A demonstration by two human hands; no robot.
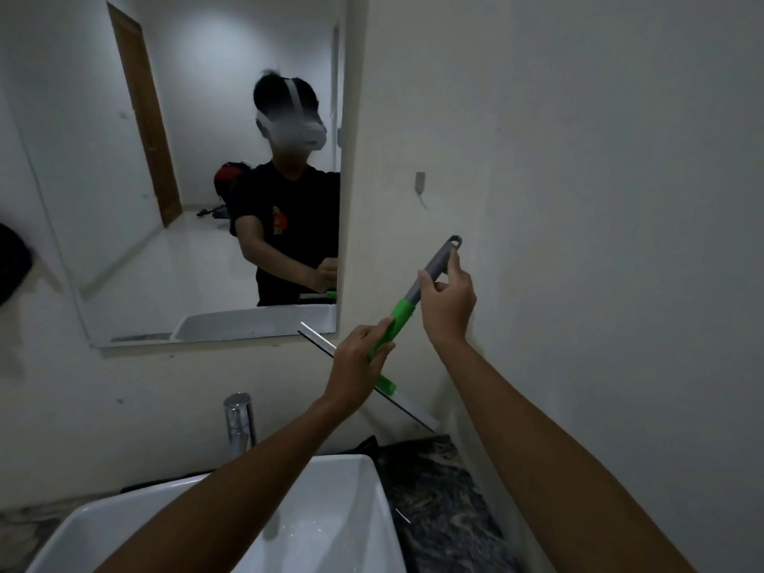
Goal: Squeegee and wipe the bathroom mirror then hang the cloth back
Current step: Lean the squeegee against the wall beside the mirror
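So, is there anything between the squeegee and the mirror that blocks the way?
Nothing visible does. Both the left hand and the right hand hold the squeegee just right of and below the mirror, in front of the bare wall. The faucet and sink lie lower, off the path.

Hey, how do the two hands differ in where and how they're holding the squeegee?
The left hand grips the squeegee low, on its green neck near the blade; the right hand holds high, on the grey handle near the hanging hole. The left hand wraps around it, while the right hand pinches with fingertips, more loosely. Both hold the same tool, to the right of the mirror, off the glass.
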